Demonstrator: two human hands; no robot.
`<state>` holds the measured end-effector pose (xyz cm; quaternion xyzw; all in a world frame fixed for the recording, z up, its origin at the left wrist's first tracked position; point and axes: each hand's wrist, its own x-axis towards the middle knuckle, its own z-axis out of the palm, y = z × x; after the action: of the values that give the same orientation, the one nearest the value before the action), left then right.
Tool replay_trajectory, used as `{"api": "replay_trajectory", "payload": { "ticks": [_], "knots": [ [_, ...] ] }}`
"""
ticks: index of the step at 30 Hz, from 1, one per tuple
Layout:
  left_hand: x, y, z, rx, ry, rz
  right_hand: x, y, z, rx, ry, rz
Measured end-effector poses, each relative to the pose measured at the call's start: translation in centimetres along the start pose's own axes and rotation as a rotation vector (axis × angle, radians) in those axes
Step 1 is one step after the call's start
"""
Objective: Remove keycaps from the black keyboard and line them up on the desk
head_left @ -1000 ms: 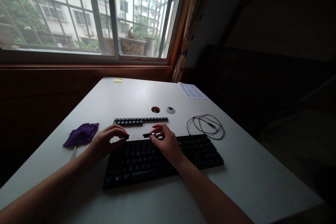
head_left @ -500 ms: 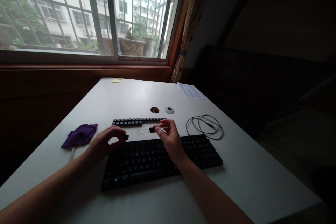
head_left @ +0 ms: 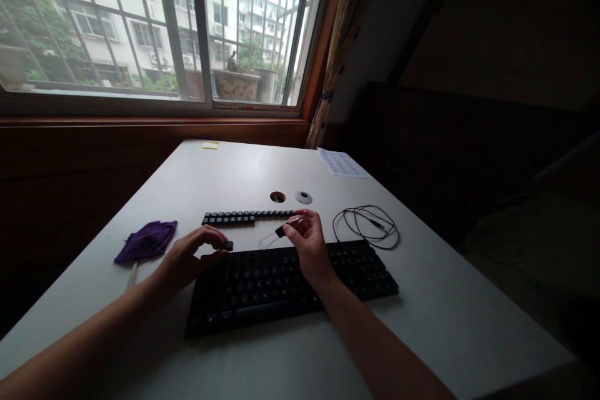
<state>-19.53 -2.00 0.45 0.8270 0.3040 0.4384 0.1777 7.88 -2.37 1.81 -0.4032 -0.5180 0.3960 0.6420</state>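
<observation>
A small black keycap is pinched between the thumb and fingers of my left hand, just above the top left of the keyboard. My right hand grips a wire keycap puller by its black handle, and its thin wire loops point down and left toward the keyboard's upper edge. Beneath both hands lies the black keyboard, partly covered by my right hand and wrist. Loose keycaps stand in rows behind it on the white table.
Left of the keyboard is a purple cloth with a pale stick by it. A coiled black cable lies to the right. Farther back are a round table hole, its grey cover, a printed sheet and a yellow note.
My right hand has shifted slightly right and tilted the keycap puller, so its wire loops now angle downward. The left hand still holds the keycap, nearly in place.
</observation>
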Motion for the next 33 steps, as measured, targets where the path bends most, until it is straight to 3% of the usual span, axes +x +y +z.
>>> {"api": "replay_trajectory", "payload": {
  "ticks": [9,17,23,28,33],
  "knots": [
    [-0.2,-0.1,-0.1,0.028,-0.023,0.064,0.1,-0.3,-0.2,0.209,0.066,0.058],
    [-0.2,0.2,0.0,0.033,-0.033,0.098,-0.3,-0.3,0.1,0.145,-0.057,0.075],
    [-0.2,0.4,-0.1,0.042,-0.036,0.114,-0.6,-1.2,0.1,-0.157,-0.123,-0.063],
    [0.1,0.9,0.0,0.069,-0.030,0.155,-1.3,-1.7,0.5,-0.442,-0.294,-0.239],
    [0.3,1.4,0.2,0.099,-0.048,0.235,-2.0,-1.4,1.2,-0.574,-0.480,-0.369]
  ]
}}
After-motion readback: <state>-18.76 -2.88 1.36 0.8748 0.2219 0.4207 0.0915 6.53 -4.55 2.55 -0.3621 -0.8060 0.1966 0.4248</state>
